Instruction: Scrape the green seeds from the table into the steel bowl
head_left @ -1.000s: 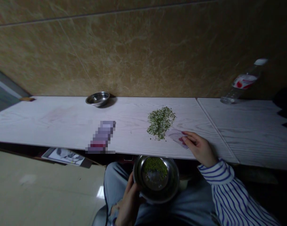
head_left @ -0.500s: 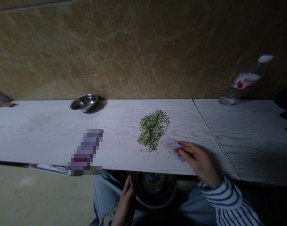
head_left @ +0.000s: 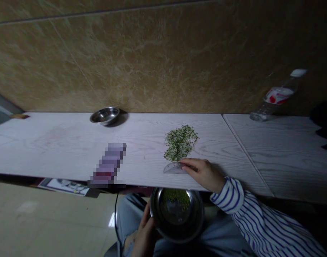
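Note:
A loose patch of small green grains (head_left: 180, 142), like mung beans, lies spread on the pale wood-grain table. Pinched in the fingers of my right hand (head_left: 204, 174) is a clear plastic protractor (head_left: 172, 168), its curved edge against the near side of the patch. Below the table's front edge, my left hand (head_left: 145, 228) grips a steel bowl (head_left: 179, 235) by its left side over my lap. More of the green grains lie in that bowl, mostly toward its far side. The left fingers are partly hidden behind the rim.
A smaller steel bowl (head_left: 105, 116) stands near the wall at back left. A blurred-out flat object (head_left: 109, 164) lies near the front edge. Toward the right, a clear bottle (head_left: 277, 95) with a white cap stands by the wall, with a dark object (head_left: 325, 123) beyond it.
My right hand has moved left with the protractor, bringing it to the near edge of the grains. The view has shifted, and more of the lap bowl's inside shows.

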`<move>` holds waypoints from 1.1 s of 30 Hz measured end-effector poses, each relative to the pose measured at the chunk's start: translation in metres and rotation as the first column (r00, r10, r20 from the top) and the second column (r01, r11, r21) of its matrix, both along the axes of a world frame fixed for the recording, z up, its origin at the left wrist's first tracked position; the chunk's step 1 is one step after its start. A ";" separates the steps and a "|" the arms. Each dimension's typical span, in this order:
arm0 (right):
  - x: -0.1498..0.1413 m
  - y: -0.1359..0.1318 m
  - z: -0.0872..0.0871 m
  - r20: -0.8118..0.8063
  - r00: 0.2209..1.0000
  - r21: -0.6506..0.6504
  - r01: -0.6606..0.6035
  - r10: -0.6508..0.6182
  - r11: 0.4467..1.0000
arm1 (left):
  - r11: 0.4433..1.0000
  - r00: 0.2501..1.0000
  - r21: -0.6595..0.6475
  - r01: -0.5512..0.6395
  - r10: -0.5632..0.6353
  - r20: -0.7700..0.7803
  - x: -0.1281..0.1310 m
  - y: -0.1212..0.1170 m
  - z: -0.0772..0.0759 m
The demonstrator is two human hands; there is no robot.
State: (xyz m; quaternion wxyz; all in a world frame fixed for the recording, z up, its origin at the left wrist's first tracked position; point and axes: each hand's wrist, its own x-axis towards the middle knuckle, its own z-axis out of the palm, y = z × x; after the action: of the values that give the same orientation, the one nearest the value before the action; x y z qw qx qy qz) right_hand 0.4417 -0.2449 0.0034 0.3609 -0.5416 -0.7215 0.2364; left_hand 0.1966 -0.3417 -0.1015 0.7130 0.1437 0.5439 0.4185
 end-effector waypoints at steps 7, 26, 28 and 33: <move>0.008 0.031 -0.002 0.076 0.994 0.048 0.077 -0.081 0.996 | 0.999 1.000 -0.031 -0.012 0.012 0.002 0.005 0.001 0.002; 0.030 0.078 -0.016 -0.134 0.975 0.134 0.196 -0.178 0.971 | 0.997 0.999 -0.048 0.053 -0.054 -0.008 0.016 0.003 0.009; 0.031 0.080 -0.016 -0.139 0.971 0.158 0.216 -0.195 0.963 | 0.997 0.999 -0.062 0.041 -0.042 -0.024 0.017 0.003 0.009; 0.029 0.089 -0.009 -0.041 0.976 0.213 0.220 -0.216 0.952 | 0.997 0.999 -0.059 0.041 -0.042 -0.019 0.017 0.002 0.011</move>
State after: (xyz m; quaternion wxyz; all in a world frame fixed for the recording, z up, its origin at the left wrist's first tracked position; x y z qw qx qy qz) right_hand 0.4710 -0.1555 -0.0056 0.4477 -0.5733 -0.6757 0.1198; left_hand 0.2139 -0.3400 -0.0909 0.7201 0.1379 0.5600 0.3859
